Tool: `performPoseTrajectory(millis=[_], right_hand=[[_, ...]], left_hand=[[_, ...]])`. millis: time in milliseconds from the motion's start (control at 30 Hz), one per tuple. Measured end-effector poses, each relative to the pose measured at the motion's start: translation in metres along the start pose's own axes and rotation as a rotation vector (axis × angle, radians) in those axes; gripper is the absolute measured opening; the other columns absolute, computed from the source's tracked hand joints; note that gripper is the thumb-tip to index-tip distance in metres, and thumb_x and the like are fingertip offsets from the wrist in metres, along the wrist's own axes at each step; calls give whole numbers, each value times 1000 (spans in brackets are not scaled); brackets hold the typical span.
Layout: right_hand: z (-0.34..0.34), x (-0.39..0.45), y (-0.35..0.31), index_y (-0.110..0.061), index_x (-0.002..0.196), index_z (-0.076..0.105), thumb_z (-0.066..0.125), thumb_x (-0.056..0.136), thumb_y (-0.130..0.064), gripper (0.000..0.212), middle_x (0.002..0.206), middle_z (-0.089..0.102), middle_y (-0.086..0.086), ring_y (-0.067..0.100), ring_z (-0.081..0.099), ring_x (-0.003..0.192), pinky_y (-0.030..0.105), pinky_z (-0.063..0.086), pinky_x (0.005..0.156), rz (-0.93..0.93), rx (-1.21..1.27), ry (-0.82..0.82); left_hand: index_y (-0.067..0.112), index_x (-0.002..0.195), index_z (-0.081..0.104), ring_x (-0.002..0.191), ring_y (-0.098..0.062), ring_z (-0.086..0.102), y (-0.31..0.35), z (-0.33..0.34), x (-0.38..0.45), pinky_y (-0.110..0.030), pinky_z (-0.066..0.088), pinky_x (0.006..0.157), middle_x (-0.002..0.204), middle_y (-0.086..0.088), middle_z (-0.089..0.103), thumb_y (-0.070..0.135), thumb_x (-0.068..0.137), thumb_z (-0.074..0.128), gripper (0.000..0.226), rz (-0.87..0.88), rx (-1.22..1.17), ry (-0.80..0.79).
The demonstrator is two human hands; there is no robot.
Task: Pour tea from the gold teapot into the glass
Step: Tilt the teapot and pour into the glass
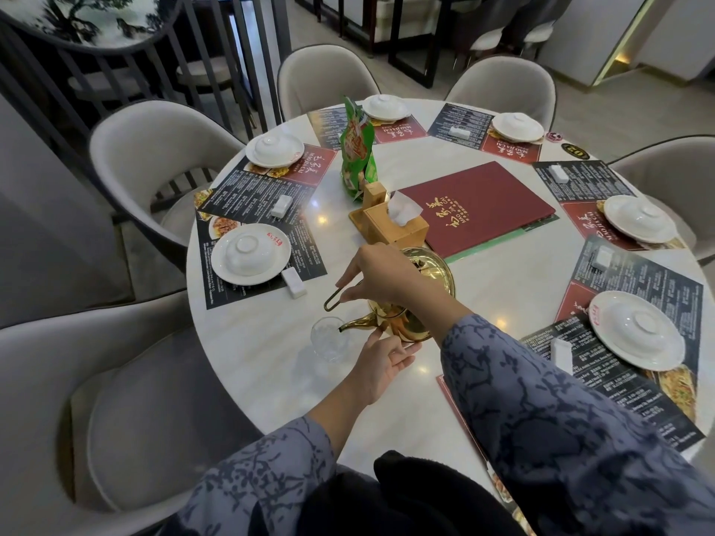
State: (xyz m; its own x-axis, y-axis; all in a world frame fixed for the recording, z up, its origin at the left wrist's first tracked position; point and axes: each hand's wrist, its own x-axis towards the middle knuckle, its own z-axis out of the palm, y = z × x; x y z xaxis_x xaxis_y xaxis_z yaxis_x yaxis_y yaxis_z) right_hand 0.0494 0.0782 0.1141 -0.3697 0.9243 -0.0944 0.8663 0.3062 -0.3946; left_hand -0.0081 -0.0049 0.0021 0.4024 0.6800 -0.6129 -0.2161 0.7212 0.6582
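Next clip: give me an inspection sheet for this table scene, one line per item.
Surface: round white table, glossy, set with paper placemats.
Job's things: gold teapot tilted, spout at the rim of the glass; no stream visible.
Clutter: red menu, wooden tissue box, green packet, plates with upturned bowls.
Grippers: right hand holds the teapot's handle; left hand open, fingers supporting the pot's underside.
Cables: nothing seen.
Surroundings: grey chairs around the table, slatted partition behind.
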Motion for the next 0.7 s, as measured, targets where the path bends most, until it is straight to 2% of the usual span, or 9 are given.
performPoseTrajectory(millis=[100,267,333,433,500,600,700], right_hand=[[0,-1,7,-31,97,77,78,75,-40,24,94,72,-11,12,56,78,31,33,65,13,28,-18],[-6,-7,31,-27,106,74,80,72,-41,37,101,71,-11,7,60,85,31,51,69,88,180,-29],[-8,-11,43,-22,102,76,81,70,-43,39,90,70,-10,5,58,76,25,44,61,123,263,-32],[-9,-17,58,-14,76,79,82,65,-51,39,67,70,8,10,50,55,27,34,50,195,423,19],[-8,-19,67,-3,69,75,82,66,-50,48,59,63,14,15,46,51,27,31,47,264,496,72],[-9,-19,84,8,66,68,81,64,-53,62,48,52,3,10,41,43,24,30,45,378,554,147],[-10,-14,109,3,57,63,83,63,-51,57,42,41,-5,6,33,37,24,29,44,497,587,221]], left_hand=[[22,150,17,127,-34,53,-2,-1,2,-40,42,105,146,-16,43,-1,90,40,68,-17,-10,6],[27,150,12,118,-32,58,-7,-4,7,-38,45,101,136,-11,48,1,87,45,76,-24,11,36],[28,150,12,119,-34,57,-10,-5,10,-39,44,101,135,-12,48,-1,86,45,78,-26,7,38],[26,150,11,124,-36,54,-13,-2,14,-39,43,102,138,-14,47,-2,86,45,78,-31,10,46],[26,151,10,127,-36,51,-13,0,19,-40,41,106,145,-17,42,-3,86,45,79,-38,14,49],[25,150,8,133,-35,45,-12,4,27,-42,35,111,150,-17,36,1,86,47,79,-35,44,15],[23,149,14,132,-33,46,-10,10,38,-42,35,113,147,-14,40,3,83,52,79,-21,85,-16]])
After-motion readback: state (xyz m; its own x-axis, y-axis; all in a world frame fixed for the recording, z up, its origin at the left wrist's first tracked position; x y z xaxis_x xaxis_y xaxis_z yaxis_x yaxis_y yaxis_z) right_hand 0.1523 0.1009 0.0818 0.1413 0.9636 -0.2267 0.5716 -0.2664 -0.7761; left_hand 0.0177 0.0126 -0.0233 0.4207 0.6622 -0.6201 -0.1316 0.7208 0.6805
